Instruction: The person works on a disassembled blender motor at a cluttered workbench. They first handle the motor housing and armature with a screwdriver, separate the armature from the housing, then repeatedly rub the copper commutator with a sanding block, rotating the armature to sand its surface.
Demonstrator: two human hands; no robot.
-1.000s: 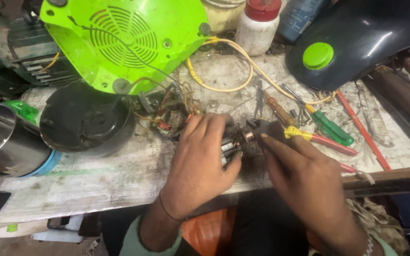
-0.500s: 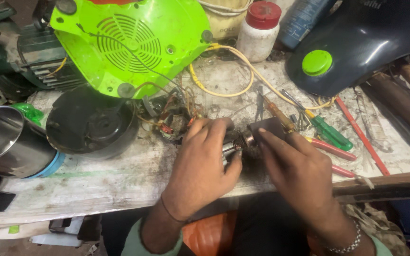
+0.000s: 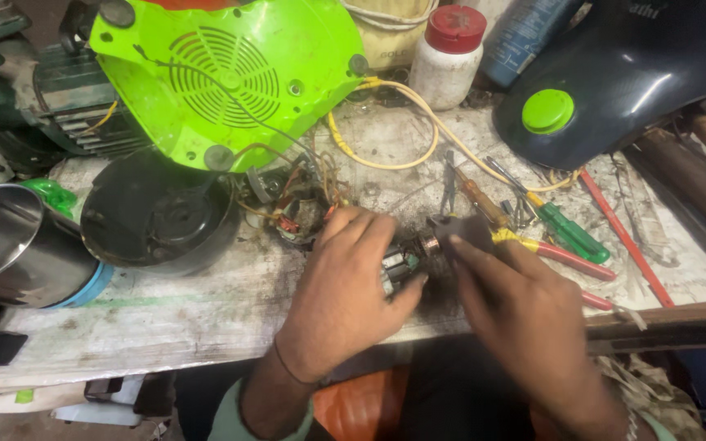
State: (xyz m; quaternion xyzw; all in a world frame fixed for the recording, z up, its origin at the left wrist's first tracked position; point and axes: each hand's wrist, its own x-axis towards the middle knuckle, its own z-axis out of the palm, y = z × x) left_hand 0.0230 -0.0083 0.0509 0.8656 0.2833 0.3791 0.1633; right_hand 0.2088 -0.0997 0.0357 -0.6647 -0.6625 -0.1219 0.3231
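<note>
My left hand (image 3: 343, 296) is wrapped around a small motor armature (image 3: 408, 257) with copper windings, at the front edge of a dirty white workbench (image 3: 181, 318). My right hand (image 3: 525, 306) presses a small dark rectangular piece (image 3: 466, 233) against the armature's copper end with its fingertips. A tangle of wires and small motor parts (image 3: 296, 204) lies just behind my left hand. Much of the armature is hidden by my fingers.
A bright green vented housing (image 3: 234, 73) leans at the back. A black round base (image 3: 157, 216) and a steel jar (image 3: 10, 245) stand at the left. A yellow cable (image 3: 394, 155), screwdrivers (image 3: 569, 233), a red-capped white bottle (image 3: 449, 57) and a dark cover with a green button (image 3: 614, 90) sit right.
Both hands stay on the armature; my right hand's fingers have shifted slightly along the dark piece. The view has drifted a little.
</note>
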